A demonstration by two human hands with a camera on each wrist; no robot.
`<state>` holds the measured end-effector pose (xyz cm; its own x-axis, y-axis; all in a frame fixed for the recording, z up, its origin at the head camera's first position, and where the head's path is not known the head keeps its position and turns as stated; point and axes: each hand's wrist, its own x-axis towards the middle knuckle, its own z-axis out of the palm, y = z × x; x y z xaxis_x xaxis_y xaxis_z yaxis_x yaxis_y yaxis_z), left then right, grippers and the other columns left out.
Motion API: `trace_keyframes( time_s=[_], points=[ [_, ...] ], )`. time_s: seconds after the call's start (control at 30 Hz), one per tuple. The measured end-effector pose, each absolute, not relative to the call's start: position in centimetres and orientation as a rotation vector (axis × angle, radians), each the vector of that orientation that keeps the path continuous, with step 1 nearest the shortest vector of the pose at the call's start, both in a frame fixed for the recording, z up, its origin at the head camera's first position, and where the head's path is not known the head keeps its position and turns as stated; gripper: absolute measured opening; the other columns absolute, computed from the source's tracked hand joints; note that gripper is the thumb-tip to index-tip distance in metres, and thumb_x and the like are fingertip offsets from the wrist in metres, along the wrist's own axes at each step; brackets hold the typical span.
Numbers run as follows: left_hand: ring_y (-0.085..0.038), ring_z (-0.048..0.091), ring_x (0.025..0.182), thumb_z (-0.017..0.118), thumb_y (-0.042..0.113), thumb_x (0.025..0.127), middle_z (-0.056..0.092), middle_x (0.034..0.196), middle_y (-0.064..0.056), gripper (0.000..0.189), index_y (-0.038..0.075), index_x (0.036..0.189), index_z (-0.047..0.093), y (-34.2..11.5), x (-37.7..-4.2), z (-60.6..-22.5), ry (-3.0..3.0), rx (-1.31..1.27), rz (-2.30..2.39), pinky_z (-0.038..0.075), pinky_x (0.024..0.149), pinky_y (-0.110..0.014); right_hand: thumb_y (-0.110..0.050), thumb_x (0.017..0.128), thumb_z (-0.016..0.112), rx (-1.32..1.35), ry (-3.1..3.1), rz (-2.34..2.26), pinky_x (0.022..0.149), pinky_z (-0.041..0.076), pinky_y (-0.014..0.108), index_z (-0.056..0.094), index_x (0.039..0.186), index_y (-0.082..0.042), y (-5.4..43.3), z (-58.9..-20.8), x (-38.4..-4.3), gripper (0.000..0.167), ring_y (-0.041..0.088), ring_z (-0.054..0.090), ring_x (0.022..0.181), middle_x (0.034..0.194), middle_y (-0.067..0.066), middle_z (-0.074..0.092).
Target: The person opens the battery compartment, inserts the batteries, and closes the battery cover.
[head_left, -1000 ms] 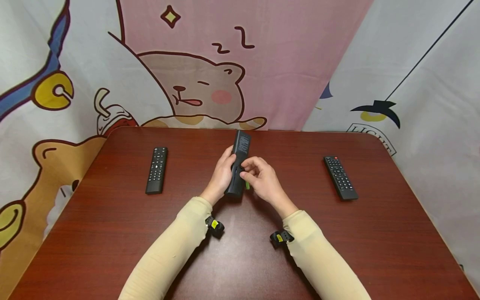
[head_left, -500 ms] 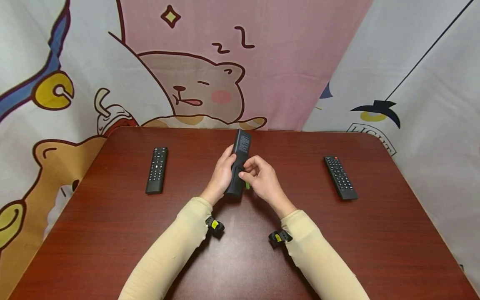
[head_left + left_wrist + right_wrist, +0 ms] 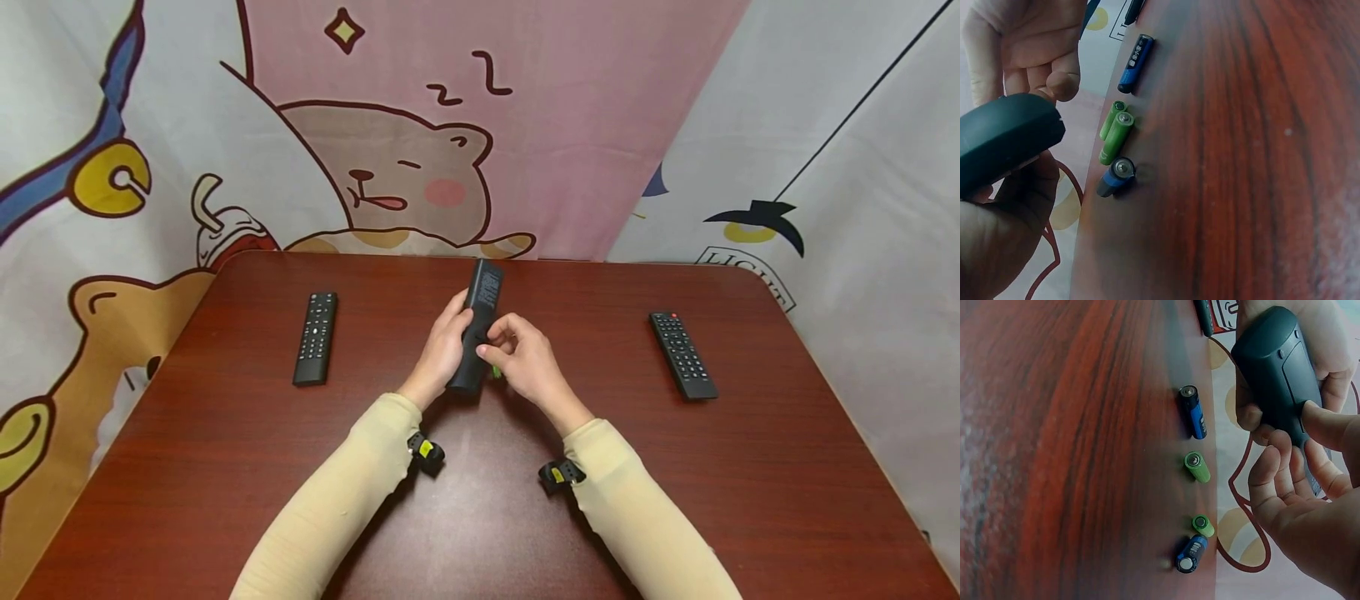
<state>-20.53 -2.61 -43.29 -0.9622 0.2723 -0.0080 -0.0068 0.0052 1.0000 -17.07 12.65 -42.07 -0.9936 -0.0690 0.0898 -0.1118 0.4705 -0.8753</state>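
Observation:
In the head view my left hand (image 3: pixel 438 354) grips a black remote control (image 3: pixel 486 290) from its left side, with its printed back face up. My right hand (image 3: pixel 527 360) has its thumb and fingers at the remote's right edge, near the middle. Seen from the right wrist, the right thumb (image 3: pixel 1329 422) presses on the end of the battery cover (image 3: pixel 1300 369), which sits in the remote's back. The other right fingers curl by the remote's side. Several batteries lie on the table beneath, among them a blue battery (image 3: pixel 1136 62) and a green battery (image 3: pixel 1117 137).
A second black remote (image 3: pixel 315 339) lies button side up at the left of the brown table (image 3: pixel 750 500), and a third remote (image 3: pixel 683 356) at the right. Behind the table hangs a printed curtain (image 3: pixel 585 125). Each wrist wears a small black camera.
Both hands stay almost in place on the remote. The right thumb and fingers have shifted only slightly along the remote's edge.

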Motion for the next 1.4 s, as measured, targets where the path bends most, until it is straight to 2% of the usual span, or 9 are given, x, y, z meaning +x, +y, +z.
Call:
trace_keyframes(
  time_s=[0.23,0.6,0.9,1.17,1.4],
  points=[
    [-0.024,0.062,0.091,0.035,0.021,0.108,0.061,0.117,-0.022,0.048,0.016,0.155,0.044,-2.7,-20.6,-43.0,2.119,0.25,2.054,0.051,0.074,-0.032,-0.008,0.089,0.08,0.2,-2.672,1.523,0.059,0.05,0.028,0.064,0.1,-0.004,13.3,-42.0,-17.0,0.02,0.023,0.065,0.076,0.094,0.012,0.065],
    [-0.023,0.064,0.084,0.044,0.023,0.106,0.063,0.113,-0.022,0.049,0.021,0.156,0.045,-3.5,-20.8,-42.9,2.154,0.196,2.019,0.053,0.071,-0.033,-0.011,0.091,0.079,0.215,-2.669,1.465,0.063,0.047,0.031,0.065,0.101,-0.003,14.7,-41.9,-17.0,0.018,0.03,0.062,0.078,0.096,0.013,0.065],
    [-0.027,0.063,0.096,0.049,0.029,0.105,0.062,0.128,-0.019,0.051,0.025,0.156,0.046,-4.6,-21.2,-43.1,2.293,0.159,1.899,0.05,0.078,-0.035,-0.01,0.093,0.076,0.212,-2.679,1.479,0.071,0.05,0.034,0.067,0.108,0.0,15.7,-41.9,-16.8,0.02,0.025,0.063,0.083,0.101,0.014,0.067],
    [-0.029,0.061,0.095,0.052,0.029,0.104,0.063,0.115,-0.02,0.052,0.026,0.156,0.045,-6.2,-21.6,-43.0,2.404,0.18,1.791,0.05,0.078,-0.038,-0.01,0.093,0.077,0.215,-2.681,1.423,0.076,0.05,0.034,0.069,0.108,-0.001,16.6,-42.2,-16.9,0.019,0.025,0.063,0.086,0.102,0.013,0.068],
    [-0.032,0.061,0.1,0.053,0.034,0.103,0.062,0.13,-0.019,0.055,0.028,0.157,0.043,-6.9,-21.8,-42.9,2.504,0.179,1.672,0.05,0.082,-0.043,-0.011,0.093,0.077,0.201,-2.689,1.404,0.076,0.05,0.035,0.07,0.108,-0.002,17.4,-42.1,-16.8,0.019,0.026,0.065,0.087,0.103,0.013,0.068]
  ],
)
